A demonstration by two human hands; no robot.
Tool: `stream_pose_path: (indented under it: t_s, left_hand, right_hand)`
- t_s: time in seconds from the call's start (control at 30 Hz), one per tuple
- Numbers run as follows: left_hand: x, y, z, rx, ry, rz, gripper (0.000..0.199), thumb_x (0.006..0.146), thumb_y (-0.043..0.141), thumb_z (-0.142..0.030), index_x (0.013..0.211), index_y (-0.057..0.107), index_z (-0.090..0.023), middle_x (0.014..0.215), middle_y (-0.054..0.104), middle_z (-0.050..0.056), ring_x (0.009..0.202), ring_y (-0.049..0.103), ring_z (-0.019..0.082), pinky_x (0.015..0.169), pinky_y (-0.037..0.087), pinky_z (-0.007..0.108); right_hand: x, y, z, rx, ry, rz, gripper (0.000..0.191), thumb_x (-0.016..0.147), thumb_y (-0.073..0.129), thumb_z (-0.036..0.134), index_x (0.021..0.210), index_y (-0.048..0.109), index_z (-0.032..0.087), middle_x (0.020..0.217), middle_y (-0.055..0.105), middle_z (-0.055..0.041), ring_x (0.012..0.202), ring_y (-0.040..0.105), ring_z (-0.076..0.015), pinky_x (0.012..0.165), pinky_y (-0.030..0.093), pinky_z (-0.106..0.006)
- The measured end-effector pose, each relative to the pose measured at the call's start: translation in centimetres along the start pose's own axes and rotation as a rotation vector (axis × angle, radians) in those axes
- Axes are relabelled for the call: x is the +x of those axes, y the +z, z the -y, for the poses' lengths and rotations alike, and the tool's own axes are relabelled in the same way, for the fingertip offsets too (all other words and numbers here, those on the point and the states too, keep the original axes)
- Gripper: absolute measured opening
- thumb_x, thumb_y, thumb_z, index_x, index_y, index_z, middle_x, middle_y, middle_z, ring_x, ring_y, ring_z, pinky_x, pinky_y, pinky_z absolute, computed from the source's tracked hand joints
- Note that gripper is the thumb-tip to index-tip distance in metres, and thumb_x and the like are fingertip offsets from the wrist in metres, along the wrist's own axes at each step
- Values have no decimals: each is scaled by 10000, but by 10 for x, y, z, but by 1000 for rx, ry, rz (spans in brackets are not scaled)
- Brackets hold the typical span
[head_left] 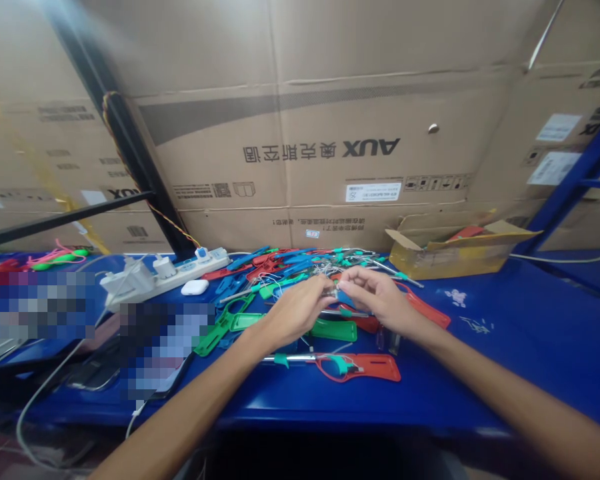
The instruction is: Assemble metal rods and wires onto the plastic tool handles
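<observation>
My left hand [300, 305] and my right hand [373, 297] meet over the blue table, fingers pinched around something small between them that I cannot make out. Beneath and behind them lies a pile of red, blue and green plastic parts with metal rods and thin white wires. A green plastic part [335, 330] lies just below my hands. Nearer the front edge is a red plastic part [384, 367] with a metal rod and a teal piece on it.
An open cardboard box [450, 260] stands at the back right. At left are a white power strip [180, 275], a white earphone case [195, 287] and a phone [173, 353] with a cable. Large cardboard panels stand behind the blue table [505, 347].
</observation>
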State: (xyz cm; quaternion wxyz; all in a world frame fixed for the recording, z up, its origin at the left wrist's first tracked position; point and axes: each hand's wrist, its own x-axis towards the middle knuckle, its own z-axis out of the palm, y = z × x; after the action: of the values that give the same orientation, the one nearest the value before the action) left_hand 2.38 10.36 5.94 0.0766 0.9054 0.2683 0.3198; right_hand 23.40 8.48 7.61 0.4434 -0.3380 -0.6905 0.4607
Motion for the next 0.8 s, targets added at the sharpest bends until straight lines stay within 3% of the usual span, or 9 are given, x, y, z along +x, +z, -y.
stream_pose_path:
  t_s: [0.43,0.8]
  left_hand:
    - [0,-1,0,6,-43,6,167,1095,405,-311,1090,535,-207,994,658,49,871,656,218,775,519,333]
    - [-2,0,0,6,-84,15,129,1087,425,-290,1106,531,-218,993,679,40,854,674,216,756,509,317]
  right_hand:
    - [-1,-2,4,-47,14,1,416,871,686,602,851,582,200,633,446,68,517,364,-82,481,306,-228]
    - [-2,-2,4,-158,-49,-39,375,911,645,571,884,599,200,723,538,22,603,457,-108,537,387,-235]
